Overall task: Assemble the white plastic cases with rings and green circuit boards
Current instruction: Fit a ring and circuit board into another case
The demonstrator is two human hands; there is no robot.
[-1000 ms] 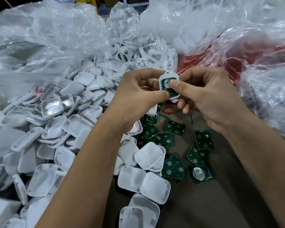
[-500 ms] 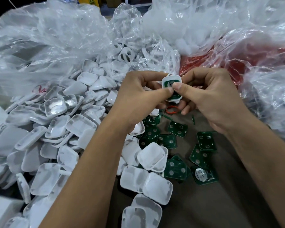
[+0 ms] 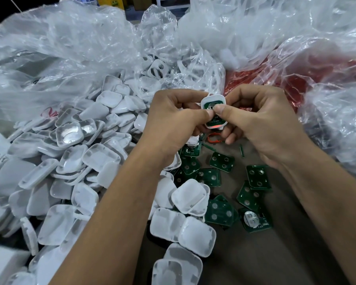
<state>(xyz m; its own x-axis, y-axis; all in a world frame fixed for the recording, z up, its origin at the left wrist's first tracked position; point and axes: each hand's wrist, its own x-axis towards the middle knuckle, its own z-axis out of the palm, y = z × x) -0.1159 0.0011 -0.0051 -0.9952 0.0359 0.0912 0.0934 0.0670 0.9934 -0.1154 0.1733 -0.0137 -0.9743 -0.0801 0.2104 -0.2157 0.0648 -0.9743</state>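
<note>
Heap of white cases (image 3: 74, 165) at left. Left hand (image 3: 173, 122) and right hand (image 3: 261, 122) both pinch one white case (image 3: 213, 101) holding a green board, raised above loose circuit boards (image 3: 222, 161); an orange ring (image 3: 214, 138) lies beneath.

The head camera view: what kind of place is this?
Probably a small assembly workshop. Loose white plastic cases lie heaped beside green circuit boards, with clear plastic bags of parts behind.
</note>
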